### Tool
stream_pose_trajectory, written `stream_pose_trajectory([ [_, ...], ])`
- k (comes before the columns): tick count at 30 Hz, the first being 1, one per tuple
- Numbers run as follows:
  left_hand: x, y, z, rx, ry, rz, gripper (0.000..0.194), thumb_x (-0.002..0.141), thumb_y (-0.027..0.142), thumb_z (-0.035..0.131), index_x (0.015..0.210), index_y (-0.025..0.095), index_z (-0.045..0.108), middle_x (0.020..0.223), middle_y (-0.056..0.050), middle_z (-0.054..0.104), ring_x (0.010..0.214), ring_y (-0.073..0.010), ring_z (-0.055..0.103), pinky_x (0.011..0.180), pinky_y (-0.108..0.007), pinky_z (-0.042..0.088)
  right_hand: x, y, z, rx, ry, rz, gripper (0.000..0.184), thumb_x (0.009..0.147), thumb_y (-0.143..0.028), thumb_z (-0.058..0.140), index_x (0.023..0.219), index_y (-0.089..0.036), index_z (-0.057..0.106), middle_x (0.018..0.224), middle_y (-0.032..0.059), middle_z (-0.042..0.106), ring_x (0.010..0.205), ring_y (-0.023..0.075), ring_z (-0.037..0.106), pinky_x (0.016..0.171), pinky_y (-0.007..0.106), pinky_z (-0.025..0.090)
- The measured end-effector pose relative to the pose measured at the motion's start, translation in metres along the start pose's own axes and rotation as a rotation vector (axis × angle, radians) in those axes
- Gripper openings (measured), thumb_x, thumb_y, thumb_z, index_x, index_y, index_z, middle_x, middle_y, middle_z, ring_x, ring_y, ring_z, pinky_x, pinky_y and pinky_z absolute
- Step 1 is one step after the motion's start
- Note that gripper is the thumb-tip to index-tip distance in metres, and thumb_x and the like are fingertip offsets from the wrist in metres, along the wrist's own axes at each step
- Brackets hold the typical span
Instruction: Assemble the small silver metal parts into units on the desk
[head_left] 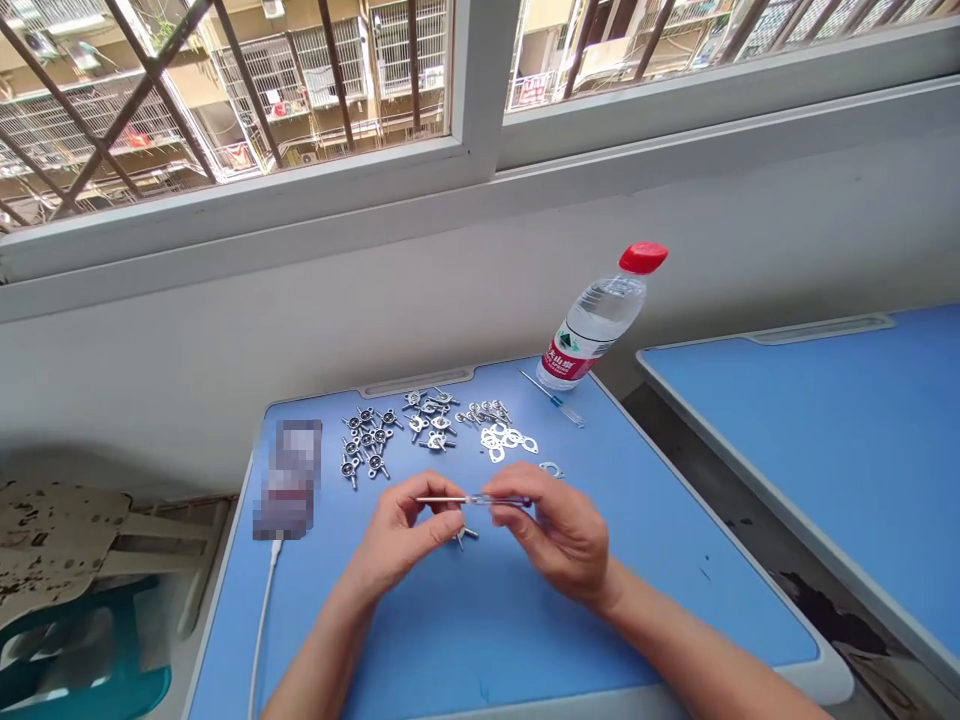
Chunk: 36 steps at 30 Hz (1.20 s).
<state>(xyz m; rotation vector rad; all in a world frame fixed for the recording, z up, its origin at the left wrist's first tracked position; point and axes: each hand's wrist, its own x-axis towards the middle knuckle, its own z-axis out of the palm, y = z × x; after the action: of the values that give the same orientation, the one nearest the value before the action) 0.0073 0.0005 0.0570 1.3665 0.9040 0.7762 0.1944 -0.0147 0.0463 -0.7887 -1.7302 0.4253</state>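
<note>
Slim tool (pixel 436 499): lies roughly level between both hands, raised over the middle of the desk (pixel 675 520). Right hand (pixel 562 540): thumb and fingers closed on the tool's handle end. Left hand (pixel 405 530): thumb and index finger set narrowly about the thin metal shaft; cannot tell whether they pinch it. One metal part (pixel 466 537) shows on the desk just beyond the left thumb, partly hidden.

Toward the far edge, left to right: two groups of pronged metal fittings (pixel 367 439), small metal pieces (pixel 486 410), overlapping flat metal plates (pixel 512 437). A single plate (pixel 553 466) lies apart, near the right fingers. Far right corner: water bottle (pixel 591 335), red-capped, with a blue-collared tool (pixel 556 401) just beside its base. Left edge: blurred dark device (pixel 289 480), white cable (pixel 262 610) attached.
</note>
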Motion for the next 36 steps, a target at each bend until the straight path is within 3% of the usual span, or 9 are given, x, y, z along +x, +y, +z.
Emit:
stream_pose_trajectory([
  [2,-0.003,0.005,-0.006,0.273,-0.025,0.031,0.011,0.08,0.022,0.061,0.091,0.02,0.062,0.092,-0.003,0.059,0.09,-0.0181,0.054,0.086,-0.034,0.045,0.004,0.001,-0.007,0.039,0.02,0.143,0.011,0.096,-0.025,0.05,0.093,-0.02,0.059,0.07,0.0015,0.061,0.056,0.0134,0.058,0.051,0.027,0.049],
  [6,-0.007,0.01,-0.014,0.651,-0.15,-0.024,0.038,0.078,0.007,0.052,0.11,0.026,0.057,0.112,-0.003,0.056,0.107,-0.0207,0.051,0.096,-0.04,0.043,0.011,0.002,-0.012,0.094,0.083,0.34,0.007,0.089,-0.023,0.059,0.083,-0.02,0.059,0.069,-0.0008,0.056,0.052,0.0106,0.052,0.046,0.025,0.045],
  [9,-0.006,0.006,-0.01,0.793,-0.222,-0.043,0.04,0.077,0.004,0.053,0.111,0.025,0.055,0.113,-0.003,0.056,0.109,-0.0211,0.05,0.097,-0.039,0.043,0.015,0.001,-0.013,0.096,0.09,0.395,0.007,0.087,-0.023,0.061,0.081,-0.02,0.06,0.069,0.0001,0.056,0.054,0.0117,0.052,0.047,0.025,0.044],
  [12,-0.003,-0.001,-0.005,0.872,-0.223,-0.047,0.034,0.079,0.004,0.054,0.108,0.023,0.055,0.11,-0.003,0.056,0.105,-0.0211,0.05,0.093,-0.037,0.044,0.019,0.0,-0.016,0.066,0.049,0.393,0.008,0.088,-0.021,0.059,0.081,-0.02,0.062,0.071,0.0011,0.058,0.057,0.0125,0.053,0.05,0.026,0.045],
  [21,0.001,-0.011,0.002,1.005,-0.216,0.011,0.02,0.086,0.008,0.058,0.1,0.021,0.055,0.101,-0.003,0.057,0.094,-0.022,0.05,0.081,-0.036,0.044,0.019,0.002,-0.02,-0.071,-0.336,0.256,0.017,0.093,-0.017,0.045,0.08,-0.019,0.055,0.065,0.0,0.055,0.057,0.0126,0.048,0.052,0.025,0.039],
  [36,0.005,-0.017,0.004,1.074,-0.256,0.013,0.014,0.087,0.005,0.052,0.085,0.019,0.055,0.088,-0.002,0.057,0.083,-0.0203,0.05,0.07,-0.032,0.043,0.011,0.007,-0.011,-0.176,-0.494,0.214,0.019,0.096,-0.016,0.039,0.084,-0.018,0.053,0.07,0.0012,0.055,0.059,0.0131,0.047,0.054,0.026,0.037],
])
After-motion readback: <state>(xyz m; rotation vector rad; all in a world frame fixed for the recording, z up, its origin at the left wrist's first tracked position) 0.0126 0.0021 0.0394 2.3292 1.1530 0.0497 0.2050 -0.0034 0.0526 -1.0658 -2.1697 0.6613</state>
